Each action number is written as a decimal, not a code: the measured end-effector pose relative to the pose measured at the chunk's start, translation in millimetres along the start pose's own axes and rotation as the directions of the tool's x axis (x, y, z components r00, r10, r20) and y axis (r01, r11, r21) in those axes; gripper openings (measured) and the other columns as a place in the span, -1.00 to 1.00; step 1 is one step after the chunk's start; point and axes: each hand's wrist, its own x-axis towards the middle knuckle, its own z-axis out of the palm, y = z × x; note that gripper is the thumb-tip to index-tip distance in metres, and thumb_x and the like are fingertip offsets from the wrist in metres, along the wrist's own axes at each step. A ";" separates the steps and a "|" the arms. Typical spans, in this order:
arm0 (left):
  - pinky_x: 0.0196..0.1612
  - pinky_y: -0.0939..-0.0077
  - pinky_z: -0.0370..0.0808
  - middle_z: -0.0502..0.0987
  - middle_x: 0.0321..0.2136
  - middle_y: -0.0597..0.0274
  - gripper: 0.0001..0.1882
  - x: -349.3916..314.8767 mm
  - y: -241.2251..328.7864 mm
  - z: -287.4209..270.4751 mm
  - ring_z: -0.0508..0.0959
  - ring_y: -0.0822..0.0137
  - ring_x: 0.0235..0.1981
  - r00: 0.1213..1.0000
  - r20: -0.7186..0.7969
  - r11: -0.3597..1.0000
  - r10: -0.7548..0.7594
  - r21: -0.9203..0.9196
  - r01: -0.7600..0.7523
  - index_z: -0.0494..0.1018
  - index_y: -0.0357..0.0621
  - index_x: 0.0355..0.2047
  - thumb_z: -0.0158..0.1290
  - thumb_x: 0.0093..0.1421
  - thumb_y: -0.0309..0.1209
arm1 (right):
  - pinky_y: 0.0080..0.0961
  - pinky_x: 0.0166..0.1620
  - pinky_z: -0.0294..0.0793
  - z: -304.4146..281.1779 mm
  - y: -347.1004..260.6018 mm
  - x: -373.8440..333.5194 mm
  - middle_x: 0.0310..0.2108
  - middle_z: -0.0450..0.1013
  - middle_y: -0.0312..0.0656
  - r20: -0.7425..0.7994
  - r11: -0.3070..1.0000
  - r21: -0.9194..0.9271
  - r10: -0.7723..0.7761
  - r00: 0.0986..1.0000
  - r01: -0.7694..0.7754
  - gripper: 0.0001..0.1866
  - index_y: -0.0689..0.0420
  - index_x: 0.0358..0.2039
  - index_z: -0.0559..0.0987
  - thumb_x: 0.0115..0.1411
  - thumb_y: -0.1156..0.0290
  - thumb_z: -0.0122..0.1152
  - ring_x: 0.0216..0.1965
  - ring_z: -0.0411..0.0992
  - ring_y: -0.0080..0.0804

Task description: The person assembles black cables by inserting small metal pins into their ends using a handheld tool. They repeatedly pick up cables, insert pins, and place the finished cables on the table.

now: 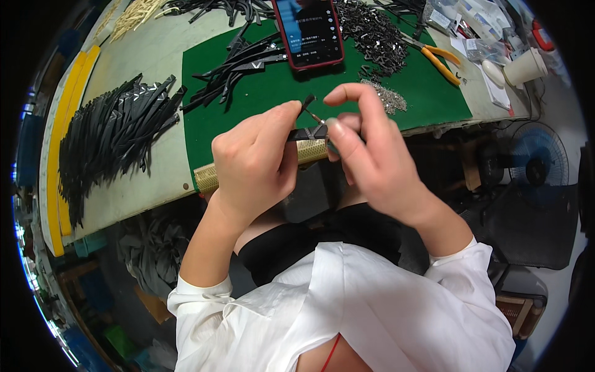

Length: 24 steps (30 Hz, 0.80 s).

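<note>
Above the table's front edge, both my hands are closed around a narrow black strap (302, 134) with a silver V-shaped mark. My left hand (254, 155) is a fist with the strap coming out of its thumb side. My right hand (375, 152) pinches at the strap's other end, its index finger raised and bent. Between the hands slants a thin metal piece (317, 118) with a dark tip, near my right thumb; its exact kind is too small to tell. My right fingers hide part of the strap.
A green mat (248, 99) carries more black straps (238, 71), a red-cased phone (310, 37), a heap of small black parts (375, 37), tiny silver pieces (387, 96) and orange-handled pliers (440, 59). Stacked straps (118, 124) lie left, a white cup (525, 67) right.
</note>
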 end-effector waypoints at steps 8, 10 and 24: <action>-0.55 0.29 0.44 0.57 -0.49 0.16 -0.77 24.1 -31.2 -1.9 0.57 0.15 -0.54 0.972 0.097 0.846 -0.212 0.516 0.132 0.43 -0.17 -0.22 0.08 0.06 -0.53 | -0.22 -0.48 0.48 7.8 20.3 1.0 -0.44 0.50 0.04 -0.063 0.806 -0.550 -0.303 0.951 0.221 -0.47 0.24 0.06 0.29 0.15 0.38 0.28 -0.52 0.52 0.04; -0.44 0.21 0.49 0.58 -0.45 0.13 -0.82 41.9 -66.5 -1.8 0.60 0.11 -0.43 0.955 0.068 0.817 -0.288 0.538 0.208 0.43 -0.17 -0.23 0.06 0.13 -0.50 | -0.21 -0.46 0.48 -6.5 21.0 -5.3 -0.43 0.50 0.05 -0.055 0.840 -0.530 -0.172 0.983 0.118 -0.45 0.22 0.07 0.29 0.13 0.36 0.30 -0.51 0.52 0.06; -0.34 0.35 0.41 0.58 -0.49 0.08 -0.75 82.2 -119.8 -5.4 0.52 0.21 -0.47 0.917 0.261 0.889 -0.303 0.425 0.173 0.52 -0.28 -0.27 0.17 0.24 -0.30 | -0.18 -0.20 0.47 -100.2 43.9 -8.8 -0.26 0.44 -0.01 0.112 0.717 -0.686 -0.059 0.992 0.120 -0.70 0.12 -0.08 0.41 0.16 0.42 0.11 -0.30 0.49 0.05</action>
